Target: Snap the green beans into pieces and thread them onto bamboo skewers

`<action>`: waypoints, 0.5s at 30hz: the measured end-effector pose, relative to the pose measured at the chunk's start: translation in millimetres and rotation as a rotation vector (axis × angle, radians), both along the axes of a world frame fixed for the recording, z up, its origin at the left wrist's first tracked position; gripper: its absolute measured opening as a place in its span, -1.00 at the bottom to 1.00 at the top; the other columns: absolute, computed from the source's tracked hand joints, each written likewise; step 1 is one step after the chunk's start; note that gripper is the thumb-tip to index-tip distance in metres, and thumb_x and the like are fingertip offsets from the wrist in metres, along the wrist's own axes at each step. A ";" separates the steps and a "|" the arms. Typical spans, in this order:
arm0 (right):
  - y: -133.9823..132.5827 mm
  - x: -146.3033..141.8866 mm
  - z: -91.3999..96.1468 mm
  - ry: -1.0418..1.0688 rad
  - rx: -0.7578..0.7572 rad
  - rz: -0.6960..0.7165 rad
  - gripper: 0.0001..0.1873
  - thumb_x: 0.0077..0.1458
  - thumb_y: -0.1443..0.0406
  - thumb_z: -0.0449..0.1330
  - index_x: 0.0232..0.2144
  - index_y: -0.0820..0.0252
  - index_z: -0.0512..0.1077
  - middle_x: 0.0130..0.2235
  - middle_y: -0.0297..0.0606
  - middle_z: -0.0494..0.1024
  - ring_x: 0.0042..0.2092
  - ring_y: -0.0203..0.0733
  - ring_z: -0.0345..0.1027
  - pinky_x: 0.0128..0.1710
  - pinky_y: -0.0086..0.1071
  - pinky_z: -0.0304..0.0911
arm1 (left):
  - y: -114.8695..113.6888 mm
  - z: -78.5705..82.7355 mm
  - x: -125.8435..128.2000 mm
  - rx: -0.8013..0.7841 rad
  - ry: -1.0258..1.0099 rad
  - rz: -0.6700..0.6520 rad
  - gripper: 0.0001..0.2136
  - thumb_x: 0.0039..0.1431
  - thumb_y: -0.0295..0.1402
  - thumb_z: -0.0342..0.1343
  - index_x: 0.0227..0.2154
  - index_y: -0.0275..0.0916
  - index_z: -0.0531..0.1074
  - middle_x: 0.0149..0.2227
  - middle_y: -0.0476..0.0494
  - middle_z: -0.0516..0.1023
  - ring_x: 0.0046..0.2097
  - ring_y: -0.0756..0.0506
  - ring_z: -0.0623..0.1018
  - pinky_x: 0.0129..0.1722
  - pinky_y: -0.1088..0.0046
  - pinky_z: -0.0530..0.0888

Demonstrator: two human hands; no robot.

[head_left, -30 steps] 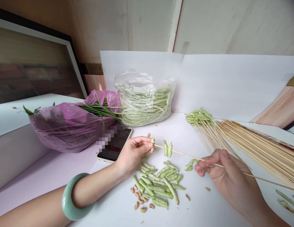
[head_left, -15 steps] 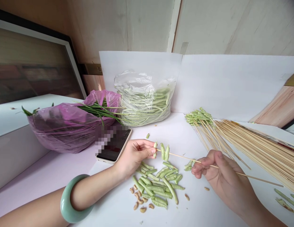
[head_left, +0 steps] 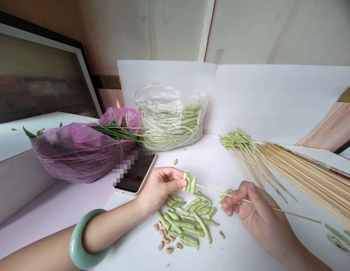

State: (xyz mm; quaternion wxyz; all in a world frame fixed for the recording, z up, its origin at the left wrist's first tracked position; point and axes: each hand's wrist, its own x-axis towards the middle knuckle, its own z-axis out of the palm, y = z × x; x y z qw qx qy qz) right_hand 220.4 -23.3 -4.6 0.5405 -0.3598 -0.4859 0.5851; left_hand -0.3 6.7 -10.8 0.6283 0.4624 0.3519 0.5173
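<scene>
The bamboo skewer [head_left: 208,189] lies nearly level above the white surface [head_left: 234,165], held by both hands, with a short cluster of green bean pieces [head_left: 190,182] threaded near its pointed end. The skewer should handle as a light, thin, fairly stiff rod, liable to flex or snap under side load; take hold along the bare shaft. The bean pieces appear soft, slick and prone to splitting, so hold them with gentle pressure from the sides. The left hand [head_left: 160,186] has a closed grip, with thumb and fingertips pinching the skewer beside the cluster. The right hand [head_left: 253,210] has a closed grip on the shaft, whose blunt end projects past the hand. A single green piece [head_left: 225,195] sits at the right fingertips; whether it is held cannot be determined. Below the hands lies a heap of cut bean pieces [head_left: 186,220], with loose tan beans [head_left: 163,237] beside it. To the right is a wide bundle of bamboo skewers [head_left: 310,177], with bean-laden skewer ends [head_left: 235,138] at its far edge. Farther back stand a clear plastic bag of long green beans [head_left: 171,124], a purple plastic bag [head_left: 70,154] holding green stalks, and a smartphone [head_left: 135,175]
</scene>
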 end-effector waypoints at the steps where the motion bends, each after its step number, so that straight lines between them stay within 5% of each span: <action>1: 0.8 -0.3 -0.6 -0.001 0.000 0.020 -0.62 0.08 0.01 0.12 -0.60 0.07 0.48 -0.59 -0.25 0.52 -0.48 -0.14 0.41 -0.45 -0.27 0.35 | -0.1 0.1 0.1 -0.001 -0.003 0.000 -0.81 -0.20 -0.38 0.37 -0.48 -0.35 0.55 -0.52 -0.12 0.57 -0.50 0.02 0.47 -0.40 0.47 0.40; 8: 9.1 6.2 5.6 0.063 -0.070 -0.151 -0.65 -0.04 0.04 0.24 -0.68 0.13 0.45 -0.66 -0.25 0.47 -0.56 -0.18 0.35 -0.54 -0.29 0.33 | -1.2 -0.8 0.0 0.014 0.112 0.058 -0.68 -0.13 -0.31 0.32 -0.28 -0.34 0.51 -0.38 -0.14 0.55 -0.32 -0.04 0.49 -0.23 0.43 0.38; 12: 15.7 20.9 11.8 0.097 -0.093 -0.360 -0.68 -0.11 0.10 0.28 -0.74 0.13 0.44 -0.73 -0.33 0.35 -0.61 -0.28 0.27 -0.62 -0.42 0.26 | -1.4 6.0 -5.0 0.238 0.620 0.061 -0.86 0.05 -0.39 0.10 -0.34 -0.32 0.49 -0.39 -0.15 0.51 -0.35 -0.05 0.45 -0.33 0.46 0.35; 15: 18.5 25.4 11.3 0.080 -0.087 -0.383 -0.68 -0.11 0.11 0.27 -0.74 0.14 0.43 -0.74 -0.33 0.33 -0.62 -0.31 0.24 -0.62 -0.45 0.23 | -1.9 13.7 -10.8 0.501 1.007 -0.070 -0.81 -0.07 -0.58 0.01 -0.43 -0.29 0.48 -0.42 -0.12 0.49 -0.40 -0.05 0.41 -0.38 0.47 0.31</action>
